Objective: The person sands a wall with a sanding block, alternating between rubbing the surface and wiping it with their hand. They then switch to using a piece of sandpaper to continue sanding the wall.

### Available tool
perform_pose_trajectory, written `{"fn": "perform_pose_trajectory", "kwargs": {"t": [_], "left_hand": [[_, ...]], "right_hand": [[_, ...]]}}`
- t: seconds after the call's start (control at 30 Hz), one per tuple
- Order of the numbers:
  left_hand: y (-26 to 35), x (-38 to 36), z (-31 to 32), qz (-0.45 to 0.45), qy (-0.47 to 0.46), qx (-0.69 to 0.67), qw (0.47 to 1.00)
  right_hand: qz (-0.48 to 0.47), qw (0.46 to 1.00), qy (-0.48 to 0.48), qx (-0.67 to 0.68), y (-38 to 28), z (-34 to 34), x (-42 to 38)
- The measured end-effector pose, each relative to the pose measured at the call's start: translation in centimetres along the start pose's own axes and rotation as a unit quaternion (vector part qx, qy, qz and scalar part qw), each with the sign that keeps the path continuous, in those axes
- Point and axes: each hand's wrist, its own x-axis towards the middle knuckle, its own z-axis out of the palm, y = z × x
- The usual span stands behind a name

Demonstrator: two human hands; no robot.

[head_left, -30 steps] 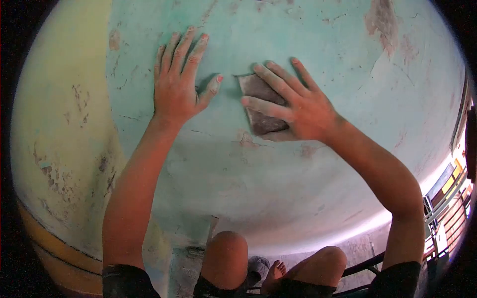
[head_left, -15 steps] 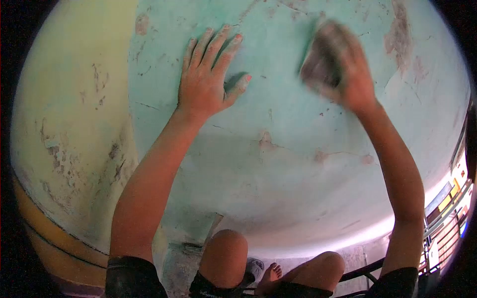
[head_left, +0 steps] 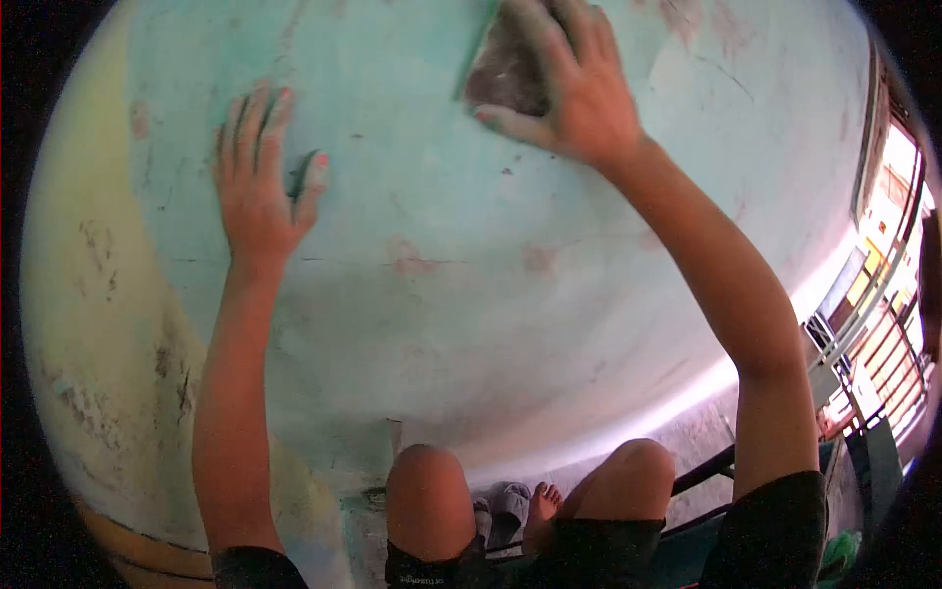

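Observation:
A green wall (head_left: 412, 344) with brownish patches and thin cracks fills most of the view. My left hand (head_left: 260, 187) lies against it at the upper left, fingers spread and dusty, holding nothing. At the top, right of centre, my right hand (head_left: 589, 98) presses a dark, flat sheet (head_left: 508, 77), which looks like sandpaper, against the wall. The thumb lies along the sheet's lower edge and the other fingers reach over it; their tips are partly cut off by the top of the view.
A yellowish wall section (head_left: 88, 294) with dark flaking marks is at the left. Below are my knees (head_left: 432, 501), a bare foot (head_left: 545, 503) and grey footwear (head_left: 508, 506) on the floor. Metal railings (head_left: 888, 353) stand at the right.
The view has turned to the right, so the wall and my left hand appear further left. My right hand, blurred before, now appears higher and further left with the sheet still under it.

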Motion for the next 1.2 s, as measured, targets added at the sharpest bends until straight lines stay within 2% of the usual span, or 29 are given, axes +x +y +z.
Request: {"fn": "perform_pose_trajectory", "kwargs": {"t": [0.07, 0.13, 0.2, 0.27, 0.3, 0.33, 0.4, 0.47, 0.53, 0.57, 0.63, 0.67, 0.73, 0.83, 0.87, 0.93, 1.0, 1.03, 1.07, 1.13, 1.2], "left_hand": [[0.2, 0.2, 0.1, 0.008, 0.009, 0.003, 1.0], [0.1, 0.3, -0.1, 0.006, 0.004, 0.01, 1.0], [0.2, 0.4, -0.2, 0.011, 0.006, 0.014, 1.0], [0.3, 0.3, -0.3, 0.009, 0.006, 0.019, 1.0], [0.3, 0.3, -0.3, 0.008, 0.003, 0.017, 1.0], [0.5, 0.3, -0.3, 0.005, 0.002, 0.013, 1.0], [0.6, 0.1, -0.4, -0.001, 0.001, 0.012, 1.0], [0.6, 0.4, -0.6, 0.015, 0.005, 0.015, 1.0], [0.5, 0.2, -0.6, 0.011, -0.006, 0.022, 1.0], [0.5, 0.1, -0.6, 0.02, 0.0, 0.032, 0.999], [0.7, -0.2, -0.6, -0.005, -0.003, 0.008, 1.0], [0.4, -0.2, -0.8, -0.008, -0.004, 0.012, 1.0], [0.7, -0.7, -0.7, -0.002, -0.004, 0.001, 1.0], [1.0, -0.5, -0.9, -0.002, -0.013, 0.003, 1.0], [1.1, -0.3, -0.8, 0.002, -0.009, 0.002, 1.0], [1.2, -0.4, -1.1, -0.003, -0.02, 0.005, 1.0], [0.8, -0.4, -0.9, 0.003, -0.01, 0.01, 1.0], [0.8, -0.7, -0.8, 0.0, -0.006, 0.01, 1.0], [0.9, -0.9, -0.9, -0.003, -0.004, 0.009, 1.0], [1.1, -1.2, -0.9, -0.017, -0.017, 0.003, 1.0], [1.2, -1.2, -1.0, -0.012, -0.019, 0.009, 1.0]], "right_hand": [[-0.07, 0.991, -0.101, -0.046, -1.7, 0.2, -2.0], [-0.208, 0.959, -0.189, 0.032, -3.0, 0.2, -4.0], [-0.229, 0.951, -0.196, 0.065, -2.5, -0.1, -4.1], [-0.129, 0.985, -0.118, -0.005, -0.2, -1.5, -3.0], [-0.073, 0.997, -0.009, -0.013, 0.8, -1.1, -2.5], [0.005, 0.998, 0.031, -0.051, 1.1, -0.8, -2.5], [0.061, 0.996, 0.025, -0.067, -1.0, -0.1, -2.6], [0.026, 0.996, -0.079, -0.039, -4.6, 1.4, -4.3], [-0.17, 0.972, -0.161, -0.021, -7.1, 2.6, -6.6], [-0.171, 0.974, -0.147, -0.024, -6.7, 2.5, -6.1], [-0.112, 0.972, -0.202, 0.035, -5.4, 1.2, -5.9], [0.002, 0.987, -0.159, 0.021, -4.3, 0.3, -4.5], [0.188, 0.981, 0.042, -0.034, -1.8, -0.8, -3.3], [0.153, 0.984, -0.021, -0.084, -3.3, -0.4, -6.7], [0.031, 0.993, -0.083, -0.077, -3.7, -0.2, -8.2], [-0.108, 0.986, -0.119, 0.036, -4.6, -1.2, -8.2], [-0.031, 0.996, -0.069, 0.056, -1.6, -2.0, -7.3], [0.07, 0.997, -0.005, 0.013, -0.4, -2.9, -7.0], [0.183, 0.981, 0.062, -0.024, 0.9, -3.0, -7.2], [0.274, 0.944, 0.16, -0.092, 1.2, -1.7, -8.6], [0.18, 0.982, 0.024, -0.043, -1.4, -2.0, -10.1]]}}
